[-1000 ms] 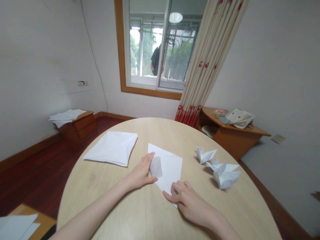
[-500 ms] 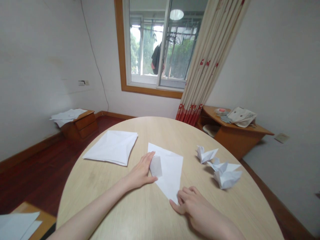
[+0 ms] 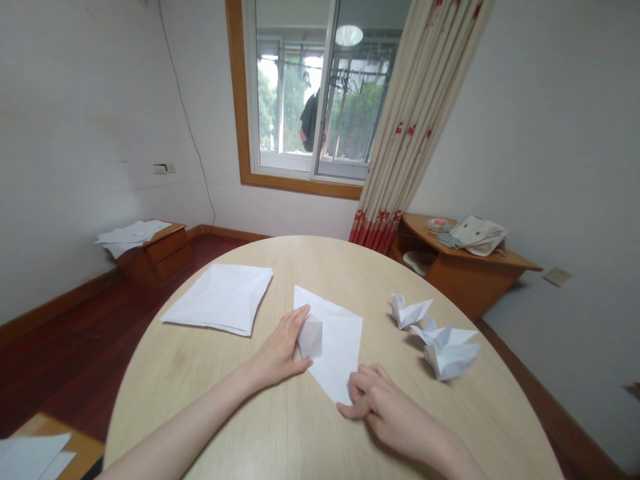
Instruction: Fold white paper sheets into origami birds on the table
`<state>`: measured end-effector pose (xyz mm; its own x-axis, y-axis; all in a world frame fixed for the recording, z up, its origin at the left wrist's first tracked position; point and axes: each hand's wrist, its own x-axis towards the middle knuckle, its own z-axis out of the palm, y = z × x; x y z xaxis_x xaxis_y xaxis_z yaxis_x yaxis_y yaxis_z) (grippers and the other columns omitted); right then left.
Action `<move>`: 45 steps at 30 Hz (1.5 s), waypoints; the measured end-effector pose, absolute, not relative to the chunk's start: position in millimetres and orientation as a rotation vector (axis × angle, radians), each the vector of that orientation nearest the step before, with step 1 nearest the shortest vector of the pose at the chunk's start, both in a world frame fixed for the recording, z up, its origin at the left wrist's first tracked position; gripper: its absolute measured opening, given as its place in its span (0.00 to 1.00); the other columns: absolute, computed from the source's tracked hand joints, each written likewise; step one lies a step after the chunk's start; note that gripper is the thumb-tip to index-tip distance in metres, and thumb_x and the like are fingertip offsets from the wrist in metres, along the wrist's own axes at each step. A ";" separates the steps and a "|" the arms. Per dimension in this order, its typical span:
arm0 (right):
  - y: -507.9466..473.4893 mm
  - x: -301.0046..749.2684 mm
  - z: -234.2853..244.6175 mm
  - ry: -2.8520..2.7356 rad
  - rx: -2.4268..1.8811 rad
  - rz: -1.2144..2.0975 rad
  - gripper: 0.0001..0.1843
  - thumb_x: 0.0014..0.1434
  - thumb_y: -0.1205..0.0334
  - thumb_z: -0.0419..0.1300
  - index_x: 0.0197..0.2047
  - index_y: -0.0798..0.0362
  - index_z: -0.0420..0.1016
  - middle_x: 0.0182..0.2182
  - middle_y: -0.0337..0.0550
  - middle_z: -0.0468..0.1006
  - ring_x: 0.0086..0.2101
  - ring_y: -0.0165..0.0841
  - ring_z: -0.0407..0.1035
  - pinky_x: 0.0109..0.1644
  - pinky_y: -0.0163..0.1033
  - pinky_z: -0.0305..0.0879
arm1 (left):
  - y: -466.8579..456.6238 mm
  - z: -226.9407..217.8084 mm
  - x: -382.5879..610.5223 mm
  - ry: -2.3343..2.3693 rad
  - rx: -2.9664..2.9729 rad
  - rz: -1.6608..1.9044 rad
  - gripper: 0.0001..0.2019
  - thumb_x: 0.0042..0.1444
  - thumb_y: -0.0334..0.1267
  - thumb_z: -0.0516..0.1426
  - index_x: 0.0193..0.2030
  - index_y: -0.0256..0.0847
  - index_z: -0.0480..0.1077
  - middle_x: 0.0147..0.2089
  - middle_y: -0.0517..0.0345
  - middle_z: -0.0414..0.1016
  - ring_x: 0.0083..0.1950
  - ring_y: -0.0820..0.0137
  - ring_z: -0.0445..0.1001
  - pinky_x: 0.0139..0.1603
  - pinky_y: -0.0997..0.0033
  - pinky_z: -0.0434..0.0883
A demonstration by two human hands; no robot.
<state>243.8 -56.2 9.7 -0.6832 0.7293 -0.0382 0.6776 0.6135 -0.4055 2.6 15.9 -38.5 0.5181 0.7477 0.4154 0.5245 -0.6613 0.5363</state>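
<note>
A white sheet of paper lies on the round table in front of me, with a corner flap folded inward on its left side. My left hand rests flat along that side, fingers stretched and thumb apart, touching the fold. At the lower right corner of the sheet, my right hand has its fingers curled and its thumb pressed to the edge, pinching the paper. Its fingers cover that corner. Several folded paper birds stand to the right, apart from both hands.
A stack of white paper lies on the left of the table. Low drawers with papers on top stand by the left wall. A corner desk holding a cloth bag is beyond the table's right edge.
My right hand's fingers have curled in slightly at the lower corner of the sheet. The left hand stays on the fold. The whole view has shifted a little.
</note>
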 end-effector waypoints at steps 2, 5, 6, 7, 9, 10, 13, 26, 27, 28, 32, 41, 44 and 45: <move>-55.9 243.1 8.7 -2.666 -1.198 0.606 0.20 0.62 0.73 0.50 0.34 0.45 0.81 0.32 0.41 0.71 0.39 0.34 0.62 0.45 0.41 0.54 | 15.3 -38.9 2.3 1.046 2.429 0.907 0.46 0.50 0.33 0.61 0.70 0.45 0.36 0.69 0.44 0.48 0.69 0.54 0.48 0.68 0.48 0.51; -53.4 242.5 5.0 -2.568 -1.227 0.618 0.22 0.53 0.79 0.50 0.35 0.47 0.81 0.33 0.41 0.71 0.40 0.35 0.63 0.45 0.40 0.57 | 14.0 -38.6 2.3 1.049 2.444 0.894 0.46 0.51 0.33 0.60 0.70 0.46 0.35 0.70 0.45 0.47 0.69 0.54 0.48 0.68 0.48 0.52; -51.9 242.5 3.4 -2.538 -1.230 0.610 0.24 0.51 0.81 0.50 0.35 0.47 0.81 0.34 0.42 0.71 0.40 0.35 0.63 0.45 0.40 0.57 | 13.5 -38.3 2.4 1.049 2.453 0.891 0.46 0.52 0.33 0.60 0.70 0.46 0.35 0.70 0.45 0.47 0.69 0.54 0.49 0.68 0.48 0.52; -50.3 242.7 1.7 -2.513 -1.224 0.593 0.24 0.48 0.81 0.49 0.36 0.48 0.80 0.34 0.42 0.71 0.40 0.35 0.63 0.45 0.41 0.58 | 13.0 -38.0 2.5 1.046 2.463 0.892 0.46 0.52 0.33 0.59 0.70 0.46 0.34 0.70 0.45 0.47 0.69 0.54 0.49 0.68 0.48 0.52; -46.8 243.2 -1.4 -2.476 -1.192 0.545 0.24 0.48 0.81 0.49 0.35 0.49 0.80 0.35 0.43 0.71 0.41 0.36 0.63 0.44 0.41 0.59 | 12.1 -37.3 2.4 1.028 2.474 0.902 0.45 0.53 0.33 0.59 0.70 0.46 0.34 0.70 0.45 0.47 0.69 0.54 0.49 0.68 0.48 0.52; -45.2 243.5 -2.9 -2.460 -1.170 0.520 0.23 0.49 0.81 0.49 0.35 0.50 0.79 0.35 0.44 0.71 0.41 0.36 0.63 0.45 0.42 0.60 | 11.7 -36.9 2.2 1.015 2.476 0.913 0.44 0.53 0.33 0.58 0.70 0.46 0.35 0.70 0.45 0.48 0.69 0.54 0.50 0.68 0.49 0.52; -41.3 244.2 -7.4 -2.423 -1.102 0.453 0.20 0.53 0.78 0.49 0.36 0.51 0.78 0.38 0.45 0.72 0.41 0.37 0.64 0.45 0.43 0.61 | 10.8 -35.5 1.1 0.979 2.478 0.963 0.42 0.55 0.34 0.58 0.70 0.46 0.36 0.69 0.46 0.50 0.68 0.56 0.51 0.68 0.51 0.54; -30.2 247.4 -30.2 -2.401 -1.132 0.260 0.18 0.62 0.72 0.47 0.50 0.52 0.72 0.49 0.52 0.73 0.51 0.39 0.65 0.54 0.51 0.62 | 1.2 -26.3 0.1 0.963 2.620 1.370 0.39 0.57 0.37 0.57 0.69 0.48 0.38 0.65 0.45 0.54 0.67 0.54 0.54 0.68 0.47 0.51; -29.3 247.9 -31.4 -2.399 -1.142 0.243 0.18 0.63 0.71 0.47 0.51 0.53 0.72 0.50 0.52 0.73 0.51 0.39 0.65 0.55 0.52 0.62 | -0.1 -25.1 0.0 0.966 2.674 1.387 0.38 0.58 0.37 0.56 0.69 0.47 0.39 0.65 0.46 0.55 0.67 0.54 0.55 0.69 0.45 0.47; -28.2 248.6 -32.7 -2.399 -1.152 0.225 0.18 0.64 0.70 0.47 0.52 0.52 0.72 0.51 0.52 0.72 0.52 0.39 0.65 0.56 0.52 0.62 | -1.4 -23.8 0.0 0.968 2.734 1.383 0.36 0.58 0.36 0.55 0.69 0.47 0.40 0.64 0.47 0.58 0.66 0.54 0.55 0.69 0.43 0.44; -22.9 251.8 -38.9 -2.419 -1.165 0.144 0.19 0.65 0.68 0.48 0.56 0.49 0.70 0.55 0.49 0.72 0.55 0.38 0.65 0.58 0.52 0.62 | -7.1 -19.5 3.8 0.883 2.971 1.308 0.26 0.62 0.32 0.49 0.67 0.43 0.49 0.60 0.50 0.68 0.64 0.60 0.62 0.70 0.47 0.42; -19.5 251.3 -42.0 -2.548 -1.291 0.120 0.21 0.67 0.66 0.47 0.61 0.49 0.65 0.61 0.48 0.65 0.61 0.39 0.58 0.65 0.60 0.48 | -19.5 -25.0 25.9 0.801 3.170 0.949 0.18 0.65 0.42 0.48 0.56 0.34 0.64 0.51 0.50 0.75 0.53 0.62 0.71 0.67 0.55 0.53; -20.5 250.4 -41.2 -2.557 -1.328 0.141 0.21 0.67 0.65 0.46 0.62 0.47 0.64 0.61 0.47 0.65 0.61 0.38 0.58 0.65 0.60 0.46 | -21.7 -27.1 29.1 0.804 3.199 0.774 0.16 0.64 0.44 0.50 0.51 0.36 0.67 0.46 0.53 0.76 0.48 0.63 0.72 0.66 0.55 0.53; -20.9 250.1 -41.0 -2.557 -1.334 0.144 0.21 0.67 0.65 0.46 0.62 0.46 0.64 0.61 0.47 0.65 0.61 0.37 0.58 0.65 0.60 0.46 | -22.3 -27.2 29.8 0.803 3.208 0.726 0.14 0.64 0.45 0.51 0.48 0.37 0.68 0.43 0.54 0.76 0.46 0.64 0.72 0.66 0.55 0.53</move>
